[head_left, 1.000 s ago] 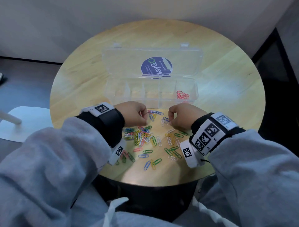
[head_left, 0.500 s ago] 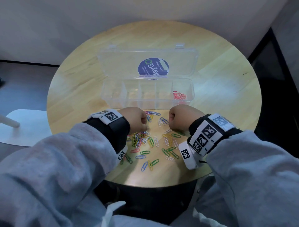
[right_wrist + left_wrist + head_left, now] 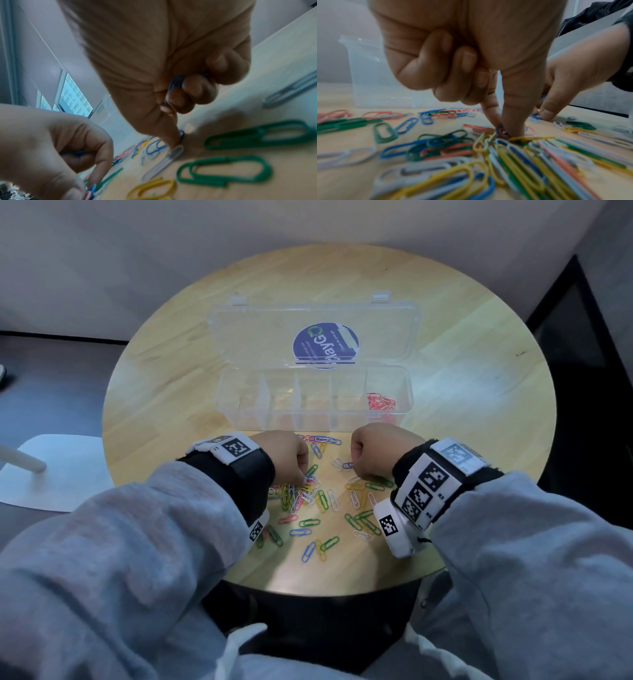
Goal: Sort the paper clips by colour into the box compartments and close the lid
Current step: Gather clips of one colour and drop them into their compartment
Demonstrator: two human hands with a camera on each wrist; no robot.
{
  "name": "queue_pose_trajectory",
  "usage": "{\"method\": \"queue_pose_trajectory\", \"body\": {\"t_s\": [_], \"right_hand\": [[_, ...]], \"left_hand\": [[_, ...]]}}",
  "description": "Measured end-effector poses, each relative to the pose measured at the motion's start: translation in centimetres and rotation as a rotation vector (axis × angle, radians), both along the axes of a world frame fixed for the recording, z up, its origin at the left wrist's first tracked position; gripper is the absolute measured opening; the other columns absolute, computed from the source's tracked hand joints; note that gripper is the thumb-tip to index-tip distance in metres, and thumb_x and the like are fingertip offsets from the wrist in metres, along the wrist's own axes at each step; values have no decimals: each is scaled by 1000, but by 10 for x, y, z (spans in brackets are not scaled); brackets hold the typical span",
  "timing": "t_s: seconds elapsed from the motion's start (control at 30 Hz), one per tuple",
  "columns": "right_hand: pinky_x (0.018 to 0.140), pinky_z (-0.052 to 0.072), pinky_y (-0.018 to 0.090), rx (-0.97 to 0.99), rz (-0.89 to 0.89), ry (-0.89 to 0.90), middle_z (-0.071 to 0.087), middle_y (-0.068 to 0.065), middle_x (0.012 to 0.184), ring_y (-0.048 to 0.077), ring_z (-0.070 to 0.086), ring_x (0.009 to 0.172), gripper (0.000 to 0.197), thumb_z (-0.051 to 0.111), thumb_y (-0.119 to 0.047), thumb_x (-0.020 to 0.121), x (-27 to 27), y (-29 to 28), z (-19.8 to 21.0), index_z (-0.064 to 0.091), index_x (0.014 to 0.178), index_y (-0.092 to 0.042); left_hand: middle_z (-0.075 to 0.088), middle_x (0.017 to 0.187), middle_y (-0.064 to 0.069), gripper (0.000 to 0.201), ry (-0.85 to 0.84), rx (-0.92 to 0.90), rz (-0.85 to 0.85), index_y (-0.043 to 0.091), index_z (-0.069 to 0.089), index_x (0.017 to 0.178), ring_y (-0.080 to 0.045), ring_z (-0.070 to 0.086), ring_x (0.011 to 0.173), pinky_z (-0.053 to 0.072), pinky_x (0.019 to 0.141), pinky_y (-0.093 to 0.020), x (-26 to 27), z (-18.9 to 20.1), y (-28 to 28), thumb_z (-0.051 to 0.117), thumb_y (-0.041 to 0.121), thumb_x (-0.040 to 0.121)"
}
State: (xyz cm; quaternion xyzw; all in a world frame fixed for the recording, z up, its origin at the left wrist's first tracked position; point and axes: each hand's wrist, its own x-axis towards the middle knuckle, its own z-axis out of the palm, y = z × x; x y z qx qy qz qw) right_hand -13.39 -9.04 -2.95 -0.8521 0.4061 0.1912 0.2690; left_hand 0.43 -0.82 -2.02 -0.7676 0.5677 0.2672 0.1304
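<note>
Plastic-coated coloured paper clips [image 3: 318, 501] lie scattered on the round wooden worktop [image 3: 462, 392] right before the open clear compartment box [image 3: 239, 402], so both hands gather blues: left hand [image 3: 287, 455] pinching one from the pile, right hand [image 3: 375, 450] clenched round several.

The left hand [image 3: 286, 455] is dropping lower into the heap, thumb and forefinger now pinching at a blue clip [image 3: 499, 129] under its fingertips, while the right hand [image 3: 376, 450] is curling tighter beside it, clutching a blue paper clip [image 3: 175, 83].
</note>
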Motion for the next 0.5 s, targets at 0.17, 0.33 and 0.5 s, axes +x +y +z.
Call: {"method": "queue_pose_trajectory", "body": {"t_s": [0.17, 0.33, 0.5], "right_hand": [[65, 46, 28, 26, -2, 7, 66, 12, 88, 23, 55, 74, 14, 56, -14, 79, -3, -3, -4, 65, 84, -5], [64, 46, 28, 136, -98, -95, 66, 8, 75, 22, 55, 66, 9, 57, -14, 79, -7, -8, 3, 56, 70, -11], [56, 42, 22, 219, -167, -172, 61, 1, 64, 14, 51, 52, 13, 56, -10, 78, -13, -12, 10, 49, 68, -14]], "left_hand": [[50, 58, 11, 11, 105, 20, 58, 22, 60, 79, -3, 44, 52, 31, 48, -19, 7, 0, 2, 69, 27, 81], [53, 56, 11, 13, 225, -19, 140, 24, 66, 76, -2, 47, 53, 34, 52, -18, 17, 4, 3, 76, 31, 75], [52, 54, 12, 18, 267, -69, 176, 25, 62, 65, -1, 45, 54, 33, 55, -19, 21, 8, 3, 76, 30, 75]]}}
